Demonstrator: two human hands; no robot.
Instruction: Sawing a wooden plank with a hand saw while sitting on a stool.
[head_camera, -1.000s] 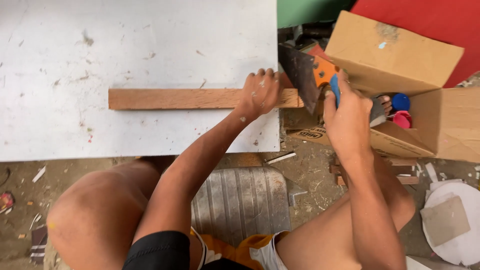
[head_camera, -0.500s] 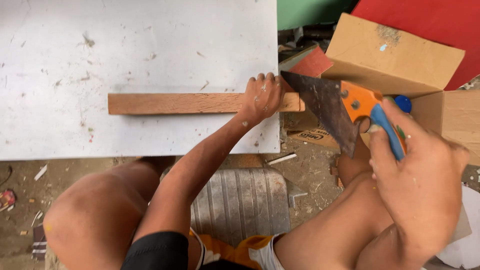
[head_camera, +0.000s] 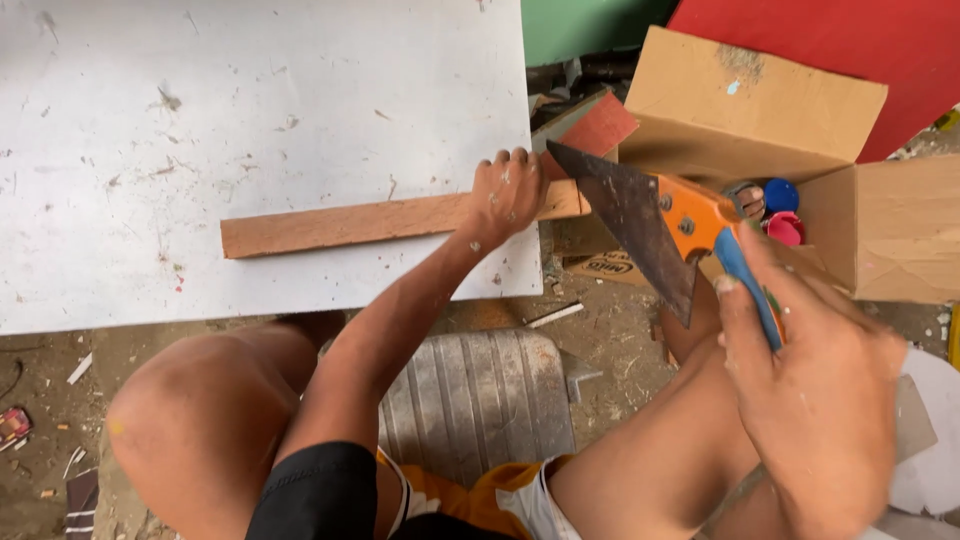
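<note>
My left hand (head_camera: 507, 193) presses a long reddish wooden strip (head_camera: 350, 224) flat on a scuffed white board (head_camera: 250, 110), gripping it near the board's right edge. The strip's short end sticks out past that edge. My right hand (head_camera: 815, 390) grips the blue and orange handle of a handsaw (head_camera: 640, 220). The saw's dark blade is pulled back toward me, with its tip at the overhanging end of the strip.
An open cardboard box (head_camera: 790, 120) with round coloured lids inside stands at the right. A red panel (head_camera: 850, 40) and a green panel lie behind it. A ribbed grey seat (head_camera: 475, 400) is between my knees, on a dirt floor littered with scraps.
My right hand has drawn the saw back toward me and lifted closer to the camera. My left hand stays on the strip, and the view has shifted slightly.
</note>
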